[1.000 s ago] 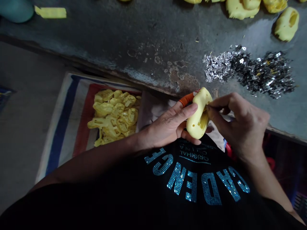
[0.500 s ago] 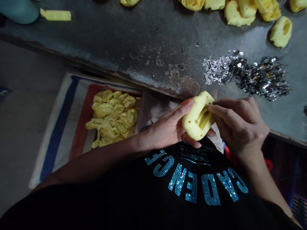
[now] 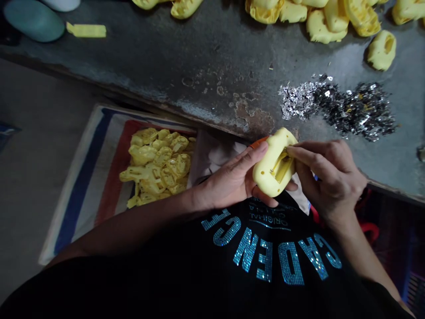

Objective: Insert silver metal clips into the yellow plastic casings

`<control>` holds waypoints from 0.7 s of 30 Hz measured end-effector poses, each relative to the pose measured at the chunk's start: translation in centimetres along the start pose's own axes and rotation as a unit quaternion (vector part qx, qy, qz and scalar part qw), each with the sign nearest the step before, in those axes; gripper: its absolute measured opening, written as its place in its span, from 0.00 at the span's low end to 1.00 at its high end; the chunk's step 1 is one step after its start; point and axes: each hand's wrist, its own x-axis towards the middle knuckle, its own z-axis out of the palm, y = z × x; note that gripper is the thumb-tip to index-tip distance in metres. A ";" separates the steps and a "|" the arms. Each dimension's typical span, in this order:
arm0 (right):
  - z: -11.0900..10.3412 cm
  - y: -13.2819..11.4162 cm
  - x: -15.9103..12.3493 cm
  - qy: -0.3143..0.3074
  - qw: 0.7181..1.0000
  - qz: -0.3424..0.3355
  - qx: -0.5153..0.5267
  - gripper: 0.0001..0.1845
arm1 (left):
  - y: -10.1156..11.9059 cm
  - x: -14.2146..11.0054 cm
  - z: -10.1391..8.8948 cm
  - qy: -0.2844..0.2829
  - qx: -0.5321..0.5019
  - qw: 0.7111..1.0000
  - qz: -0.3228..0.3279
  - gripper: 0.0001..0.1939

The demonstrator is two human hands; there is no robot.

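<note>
1. Where your two hands meet, just off the near edge of the bench, you have the yellow shell, its long axis running near to far and leaning right at the far end.
2. Its slot faces up, roughly along that axis, with a small metal glint towards the near end.
3. Your left hand holds the shell from the left, thumb on top, fingers beneath; an orange cover shows on one finger.
4. Your right hand comes from the right, its grip narrow, fingertips at the slot's far end; you cannot tell whether they pinch anything.
5. On the bench, farther and to the right, you have the heap of metal pieces; more yellow shells lie beyond.
</note>
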 end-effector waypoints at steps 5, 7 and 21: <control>0.3 -0.1 -0.3 0.009 0.999 -0.049 -0.007 0.22 | -0.1 0.0 -0.3 -0.008 -0.001 1.000 -0.002 0.42; 0.2 -0.1 -0.1 0.012 0.999 -0.028 0.014 0.22 | 0.0 0.0 -0.2 -0.007 -0.001 1.000 0.002 0.42; 0.0 2.3 4.3 -0.118 0.958 0.098 0.242 0.24 | 0.2 -1.4 0.5 0.080 0.193 0.972 0.108 0.48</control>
